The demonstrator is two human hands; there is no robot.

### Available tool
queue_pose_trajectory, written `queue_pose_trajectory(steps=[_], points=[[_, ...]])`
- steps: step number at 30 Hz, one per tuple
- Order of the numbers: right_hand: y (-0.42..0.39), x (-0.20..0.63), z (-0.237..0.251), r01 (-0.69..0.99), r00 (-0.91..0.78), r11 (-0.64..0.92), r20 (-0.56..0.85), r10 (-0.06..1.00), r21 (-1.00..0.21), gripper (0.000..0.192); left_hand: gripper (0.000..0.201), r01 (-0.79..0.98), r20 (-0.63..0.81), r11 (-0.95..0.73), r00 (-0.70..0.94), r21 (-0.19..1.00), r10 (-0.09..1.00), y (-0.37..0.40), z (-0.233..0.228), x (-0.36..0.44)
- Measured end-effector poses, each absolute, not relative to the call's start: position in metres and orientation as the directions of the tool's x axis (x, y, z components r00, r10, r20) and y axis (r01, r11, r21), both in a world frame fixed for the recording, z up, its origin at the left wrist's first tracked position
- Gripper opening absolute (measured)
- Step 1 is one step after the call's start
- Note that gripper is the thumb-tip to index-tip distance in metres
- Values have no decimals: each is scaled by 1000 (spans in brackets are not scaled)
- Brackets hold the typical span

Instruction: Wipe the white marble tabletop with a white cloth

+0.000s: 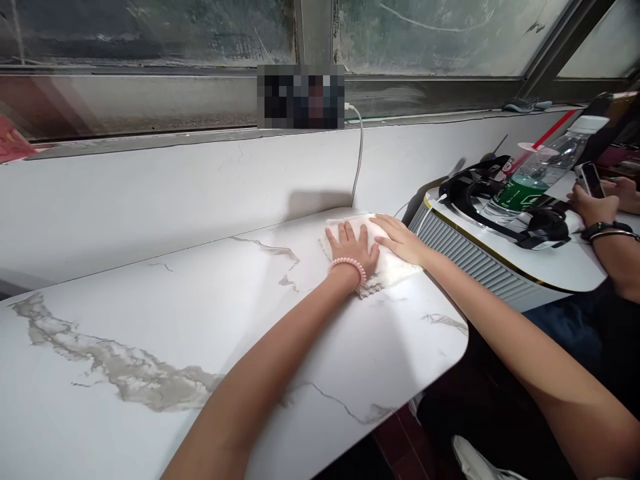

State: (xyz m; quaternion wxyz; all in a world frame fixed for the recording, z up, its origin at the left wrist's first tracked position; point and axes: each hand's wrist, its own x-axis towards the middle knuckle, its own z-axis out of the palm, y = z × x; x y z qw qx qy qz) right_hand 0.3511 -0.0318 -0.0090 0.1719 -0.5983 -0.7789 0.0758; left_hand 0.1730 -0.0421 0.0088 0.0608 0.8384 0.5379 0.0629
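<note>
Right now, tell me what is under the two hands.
Both the left hand and the right hand lie flat on a white cloth, which rests on the marble table. The tabletop beneath the cloth is covered.

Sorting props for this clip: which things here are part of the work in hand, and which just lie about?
In use: white cloth, left hand, right hand, marble-look tabletop.
Lying about: water bottle, black headphones, white cable, a neighbour's phone.

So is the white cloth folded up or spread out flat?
Folded, it seems. The white cloth is a small thick pad under the left hand and right hand, on the marble table.
</note>
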Motion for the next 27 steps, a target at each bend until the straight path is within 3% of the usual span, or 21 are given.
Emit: queue_pose_trajectory(steps=[14,20,27], points=[[-190,339,-4,962,-201,228,171,965,-154,62,66,802,126,-556,542,219,831,-184,8,154],[-187,311,-4,965,-211,234,178,961,-120,58,66,821,95,-531,523,211,847,-186,8,132],[-130,293,-6,938,-275,309,204,939,-157,53,66,876,64,-437,434,205,899,-145,7,120]])
